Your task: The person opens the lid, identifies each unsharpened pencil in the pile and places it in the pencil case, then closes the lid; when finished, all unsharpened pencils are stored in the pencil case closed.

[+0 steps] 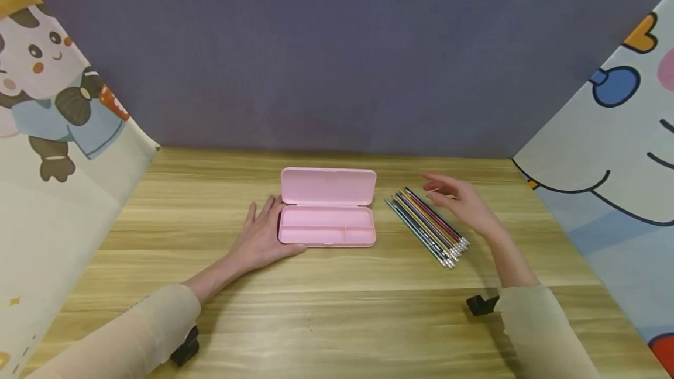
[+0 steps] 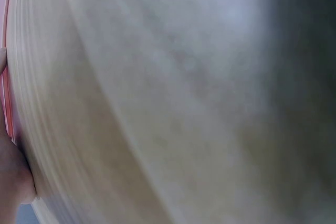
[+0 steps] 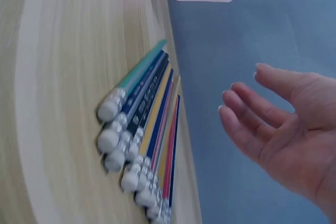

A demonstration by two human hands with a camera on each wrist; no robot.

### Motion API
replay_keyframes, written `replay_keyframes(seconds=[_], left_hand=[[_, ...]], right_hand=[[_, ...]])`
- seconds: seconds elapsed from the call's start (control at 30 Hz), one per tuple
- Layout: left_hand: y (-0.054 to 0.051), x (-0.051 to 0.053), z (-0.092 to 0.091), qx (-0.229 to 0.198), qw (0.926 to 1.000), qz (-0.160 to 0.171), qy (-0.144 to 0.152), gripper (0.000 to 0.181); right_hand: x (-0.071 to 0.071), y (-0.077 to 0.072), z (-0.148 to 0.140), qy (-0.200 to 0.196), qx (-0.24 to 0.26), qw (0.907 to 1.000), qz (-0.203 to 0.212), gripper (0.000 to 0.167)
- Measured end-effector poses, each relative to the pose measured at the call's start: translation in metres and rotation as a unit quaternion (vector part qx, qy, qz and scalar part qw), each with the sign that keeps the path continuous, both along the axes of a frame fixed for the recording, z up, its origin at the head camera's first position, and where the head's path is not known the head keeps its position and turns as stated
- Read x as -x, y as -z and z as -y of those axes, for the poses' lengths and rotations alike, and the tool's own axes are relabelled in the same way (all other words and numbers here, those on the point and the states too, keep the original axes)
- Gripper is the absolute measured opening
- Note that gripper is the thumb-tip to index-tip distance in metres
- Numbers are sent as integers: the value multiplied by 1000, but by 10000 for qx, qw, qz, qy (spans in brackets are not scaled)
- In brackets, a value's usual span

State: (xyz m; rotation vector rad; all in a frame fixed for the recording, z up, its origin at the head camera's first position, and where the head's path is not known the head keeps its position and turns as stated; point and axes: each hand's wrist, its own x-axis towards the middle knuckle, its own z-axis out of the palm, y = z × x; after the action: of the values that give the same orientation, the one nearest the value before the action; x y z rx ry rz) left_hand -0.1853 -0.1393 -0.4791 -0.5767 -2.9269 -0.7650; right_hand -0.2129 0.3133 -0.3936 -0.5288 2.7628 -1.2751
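Note:
A pink pencil case (image 1: 326, 236) lies on the table with its lid (image 1: 329, 186) tipped back and its divided tray showing. At its left end rests my left hand (image 1: 260, 237), fingers spread and fairly straight, the thumb along the case's front edge. To the right of the case is a slanted bundle of pencils (image 1: 427, 227) in several colours, their white erasers (image 3: 108, 111) towards me. Just right of the bundle's far end hovers my right hand (image 1: 460, 203), apart from the pencils, its fingers loosely bent around nothing. The left wrist view catches only part of the left hand (image 2: 13, 177).
The wood-grain table (image 1: 316, 320) runs back to a grey-blue partition (image 1: 337, 63). Cartoon-printed panels stand on the left (image 1: 58, 121) and right (image 1: 605, 151). A black wrist mount (image 1: 481, 305) hangs beside the right sleeve, another (image 1: 185, 347) by the left.

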Motion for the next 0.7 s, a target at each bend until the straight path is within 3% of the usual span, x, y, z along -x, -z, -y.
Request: replay_keyframes(seconds=[0.3,0.7], left_hand=[[-2,-1,0,20,10000,27,20,101],[-1,0,-1,9,9999,100,-22,98]], right_hand=[[-7,6,-25,95,-468,9986,209,54],[5,18,-49,-631,-522,9904,1111,64]])
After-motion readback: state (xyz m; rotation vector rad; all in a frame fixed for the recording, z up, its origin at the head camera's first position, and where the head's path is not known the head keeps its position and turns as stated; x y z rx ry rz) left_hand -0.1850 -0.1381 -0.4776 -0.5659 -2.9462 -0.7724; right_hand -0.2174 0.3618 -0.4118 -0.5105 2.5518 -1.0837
